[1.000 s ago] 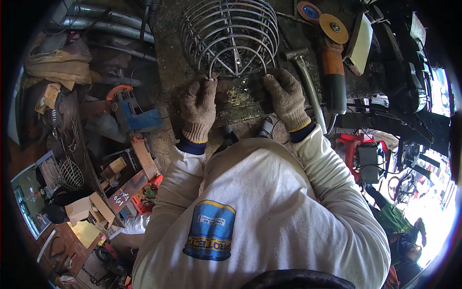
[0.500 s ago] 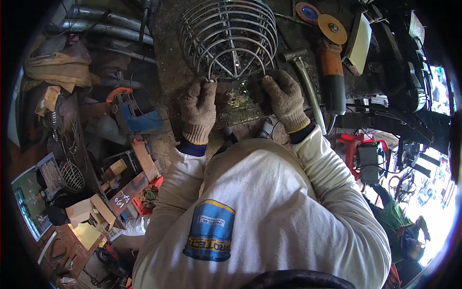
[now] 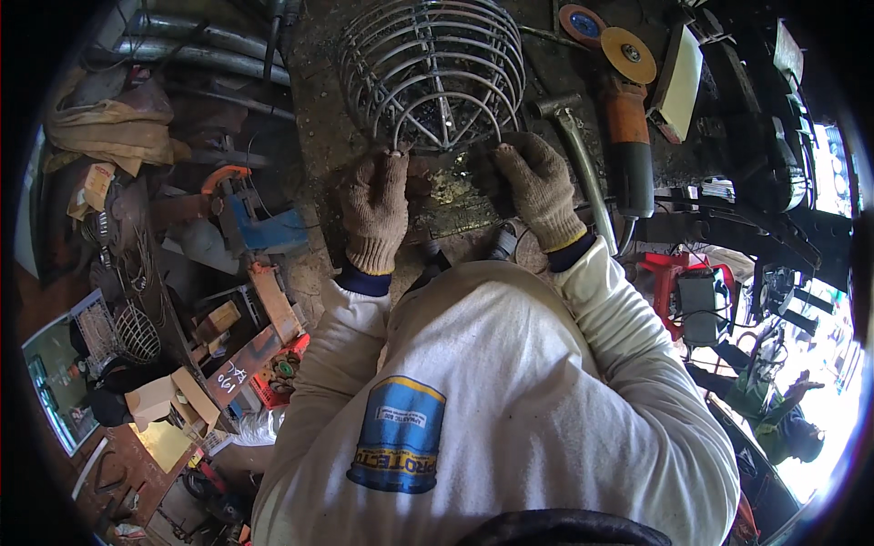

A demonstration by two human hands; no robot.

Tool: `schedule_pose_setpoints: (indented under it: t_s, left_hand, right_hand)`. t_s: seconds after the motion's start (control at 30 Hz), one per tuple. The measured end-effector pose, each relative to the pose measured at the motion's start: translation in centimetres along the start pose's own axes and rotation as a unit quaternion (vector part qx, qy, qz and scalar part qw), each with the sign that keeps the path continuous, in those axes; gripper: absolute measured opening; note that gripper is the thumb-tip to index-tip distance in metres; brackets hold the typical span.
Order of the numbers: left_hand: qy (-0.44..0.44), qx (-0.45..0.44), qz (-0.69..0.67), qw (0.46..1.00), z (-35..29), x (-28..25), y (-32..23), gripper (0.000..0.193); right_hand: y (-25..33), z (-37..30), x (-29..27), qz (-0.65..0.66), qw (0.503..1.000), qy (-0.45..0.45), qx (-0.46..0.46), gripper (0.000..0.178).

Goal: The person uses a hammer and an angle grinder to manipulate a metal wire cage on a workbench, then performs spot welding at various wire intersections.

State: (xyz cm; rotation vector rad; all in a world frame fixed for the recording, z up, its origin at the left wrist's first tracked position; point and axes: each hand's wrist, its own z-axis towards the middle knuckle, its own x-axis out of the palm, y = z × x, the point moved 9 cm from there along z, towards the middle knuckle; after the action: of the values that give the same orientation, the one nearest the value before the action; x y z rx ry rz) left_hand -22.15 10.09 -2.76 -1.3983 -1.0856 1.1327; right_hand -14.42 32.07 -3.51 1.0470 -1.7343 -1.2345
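A round cage of bent metal rods [image 3: 445, 114], dull grey, rests on the dark, worn workbench [image 3: 451, 191] ahead of me. My left hand [image 3: 375, 207], in a brown knitted glove, is closed, its thumb and fingertips pinching one end of an arched rod at the cage's near side. The arch's other end meets the closed fingers of my right hand [image 3: 541, 193], gloved alike. The palms and some fingers are hidden. Right of my right hand lies a metal hammer [image 3: 583, 159] with a tubular handle.
An orange and grey angle grinder [image 3: 630, 136] with a yellow disc [image 3: 628, 55] lies beyond the hammer. Metal pipes [image 3: 196, 59] and a brown cloth [image 3: 109, 132] are at the far left. A blue tool [image 3: 269, 227] stands near my left arm. Another person [image 3: 774, 419] is at the right.
My hands and the cage stay nearly in place. The other person at the right has shifted, with an arm now held out.
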Motion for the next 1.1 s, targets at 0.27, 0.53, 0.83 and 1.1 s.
schedule_pose_setpoints:
  t_s: [0.27, 0.53, 0.83, 1.1]
  left_hand:
    - [-0.039, 0.15, 0.122, 0.98, -0.1, 0.1, -2.0, 0.019]
    - [-0.071, 0.198, 0.186, 0.96, -0.2, -0.4, -2.1, 0.017]
    - [0.001, 0.092, 0.051, 0.994, -0.4, 0.2, -1.3, 0.015]
    - [-0.007, 0.092, 0.045, 0.995, -0.4, 0.2, -2.1, 0.017]
  right_hand:
    - [0.0, 0.0, 0.1, 0.014, 1.0, -0.001, -0.003, 0.017]
    - [-0.1, -0.2, -0.1, 0.003, 1.0, 0.003, 0.023, 0.019]
    - [0.5, -0.4, 0.2, -0.028, 1.0, 0.005, 0.007, 0.02]
    - [-0.4, 0.0, -0.2, -0.051, 0.999, 0.01, 0.008, 0.023]
